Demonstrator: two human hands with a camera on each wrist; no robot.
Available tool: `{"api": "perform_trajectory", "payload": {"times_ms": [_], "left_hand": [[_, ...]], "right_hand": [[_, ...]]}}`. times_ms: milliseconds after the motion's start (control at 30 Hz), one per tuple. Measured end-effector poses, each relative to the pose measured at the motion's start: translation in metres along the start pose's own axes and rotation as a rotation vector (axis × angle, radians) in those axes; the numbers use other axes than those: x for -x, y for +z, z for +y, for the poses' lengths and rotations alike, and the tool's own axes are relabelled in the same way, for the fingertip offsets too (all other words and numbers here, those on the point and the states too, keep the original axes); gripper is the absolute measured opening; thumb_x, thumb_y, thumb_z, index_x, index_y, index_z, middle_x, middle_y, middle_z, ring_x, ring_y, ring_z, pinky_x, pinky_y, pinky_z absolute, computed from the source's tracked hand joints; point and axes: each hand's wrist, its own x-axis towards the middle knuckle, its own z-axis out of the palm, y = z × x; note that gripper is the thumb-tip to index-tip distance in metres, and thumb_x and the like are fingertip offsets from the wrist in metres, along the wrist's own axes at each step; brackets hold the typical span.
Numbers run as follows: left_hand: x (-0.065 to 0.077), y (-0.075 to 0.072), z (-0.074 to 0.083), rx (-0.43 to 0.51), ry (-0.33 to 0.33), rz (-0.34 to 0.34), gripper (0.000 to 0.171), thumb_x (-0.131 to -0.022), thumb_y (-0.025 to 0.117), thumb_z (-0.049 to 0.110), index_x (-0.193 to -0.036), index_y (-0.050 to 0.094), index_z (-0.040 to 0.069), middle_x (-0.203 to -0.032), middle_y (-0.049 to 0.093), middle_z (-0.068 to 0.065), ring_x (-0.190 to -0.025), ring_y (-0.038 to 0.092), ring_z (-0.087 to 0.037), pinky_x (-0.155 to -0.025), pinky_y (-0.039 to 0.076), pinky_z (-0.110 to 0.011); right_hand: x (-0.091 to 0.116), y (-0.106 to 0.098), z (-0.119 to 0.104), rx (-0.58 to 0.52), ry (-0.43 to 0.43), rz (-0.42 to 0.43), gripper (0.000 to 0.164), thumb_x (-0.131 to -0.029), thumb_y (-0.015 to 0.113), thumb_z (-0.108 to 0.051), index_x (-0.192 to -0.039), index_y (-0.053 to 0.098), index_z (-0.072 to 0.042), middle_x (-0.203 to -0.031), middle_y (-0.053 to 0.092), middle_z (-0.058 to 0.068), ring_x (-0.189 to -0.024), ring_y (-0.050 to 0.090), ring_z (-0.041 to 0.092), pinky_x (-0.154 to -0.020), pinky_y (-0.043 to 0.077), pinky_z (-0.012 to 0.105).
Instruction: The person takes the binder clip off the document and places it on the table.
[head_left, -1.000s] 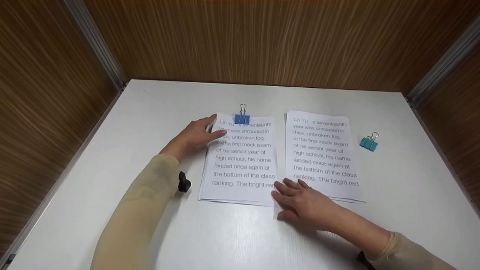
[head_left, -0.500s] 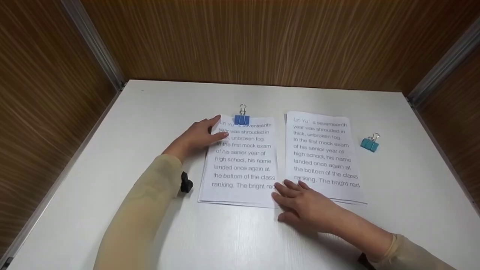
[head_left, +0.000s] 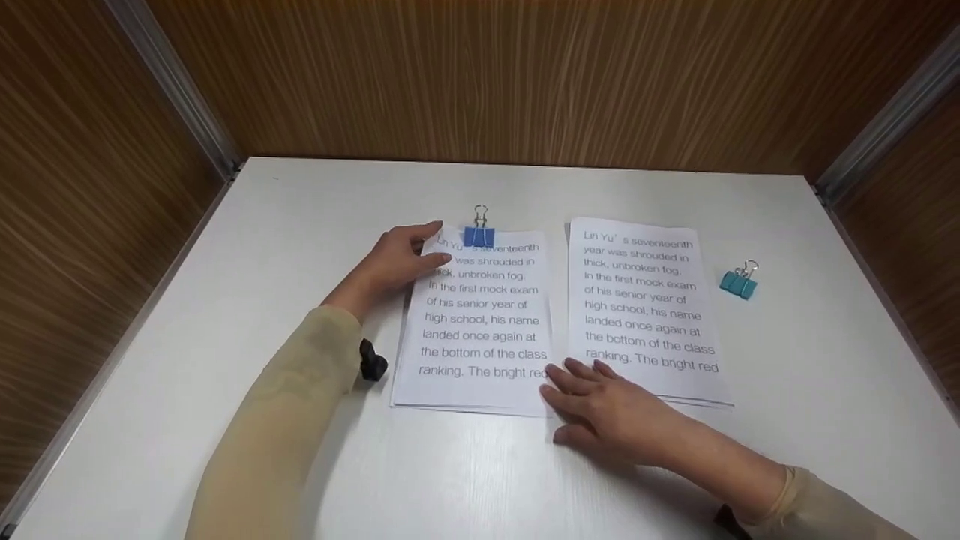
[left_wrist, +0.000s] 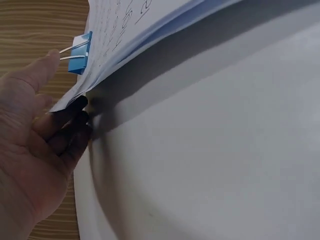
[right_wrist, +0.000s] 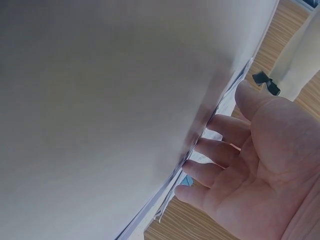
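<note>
A printed paper stack point(head_left: 480, 322) lies on the left, a blue binder clip point(head_left: 479, 237) on its top edge. My left hand point(head_left: 394, 259) holds this stack by its upper left edge. In the left wrist view, the thumb point(left_wrist: 44, 70) is over the sheets near the clip, and the curled fingers point(left_wrist: 72, 131) sit under the raised corner. At the lower right corner of the same stack, my right hand point(head_left: 611, 412) rests with extended fingers. The right wrist view shows those fingertips point(right_wrist: 201, 146) touching the paper's edge.
A second printed stack point(head_left: 637, 300) lies to the right, with no clip on it. Beyond it sits a loose teal binder clip point(head_left: 739, 281). Wood-grain panels point(head_left: 495, 82) bound the white table point(head_left: 187, 315) at the back and sides.
My left hand keeps its hold and shifts only slightly along the upper left edge. The right hand stays put. The head view tilts a little.
</note>
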Motion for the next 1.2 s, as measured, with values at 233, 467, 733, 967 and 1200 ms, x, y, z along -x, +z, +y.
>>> {"api": "perform_trajectory", "payload": {"times_ms": [233, 467, 733, 967, 1200], "left_hand": [[-0.007, 0.000, 0.001, 0.062, -0.047, 0.012, 0.062, -0.104, 0.065, 0.012, -0.162, 0.046, 0.016, -0.167, 0.043, -0.006, -0.154, 0.037, -0.025, -0.125, 0.030, -0.039], [-0.011, 0.004, 0.004, 0.141, -0.106, 0.017, 0.063, -0.101, 0.058, -0.002, -0.161, 0.048, 0.016, -0.168, 0.041, -0.007, -0.158, 0.030, -0.024, -0.128, 0.023, -0.038], [-0.006, 0.008, 0.013, 0.218, -0.135, 0.074, 0.063, -0.102, 0.057, -0.002, -0.160, 0.050, 0.021, -0.167, 0.042, -0.003, -0.156, 0.034, -0.021, -0.126, 0.026, -0.038], [0.003, 0.008, 0.025, 0.219, -0.062, 0.122, 0.060, -0.105, 0.056, 0.002, -0.159, 0.052, 0.027, -0.165, 0.045, 0.003, -0.154, 0.038, -0.016, -0.126, 0.028, -0.036], [0.019, 0.007, 0.039, 0.201, 0.001, 0.157, 0.058, -0.106, 0.056, 0.001, -0.157, 0.053, 0.028, -0.163, 0.048, 0.006, -0.143, 0.047, -0.012, -0.120, 0.036, -0.033]], "right_hand": [[-0.002, 0.000, -0.002, 0.009, -0.008, -0.008, 0.065, -0.104, 0.064, -0.048, -0.155, 0.055, -0.009, -0.165, 0.043, 0.014, -0.153, 0.037, 0.041, -0.122, 0.028, 0.064], [-0.001, 0.000, -0.003, 0.010, -0.013, -0.001, 0.064, -0.105, 0.063, -0.047, -0.154, 0.055, -0.007, -0.164, 0.043, 0.015, -0.152, 0.038, 0.042, -0.121, 0.029, 0.065], [0.000, 0.001, -0.002, -0.009, -0.002, 0.001, 0.064, -0.105, 0.064, -0.047, -0.154, 0.056, -0.008, -0.164, 0.043, 0.014, -0.153, 0.037, 0.041, -0.122, 0.028, 0.064], [-0.001, -0.003, 0.004, -0.050, 0.001, 0.035, 0.063, -0.105, 0.063, -0.047, -0.155, 0.056, -0.009, -0.162, 0.048, 0.014, -0.151, 0.041, 0.041, -0.122, 0.028, 0.063], [-0.009, -0.028, 0.015, -0.066, 0.050, 0.194, 0.060, -0.104, 0.068, -0.041, -0.156, 0.056, -0.013, -0.157, 0.055, 0.009, -0.141, 0.056, 0.035, -0.115, 0.044, 0.055]]}}
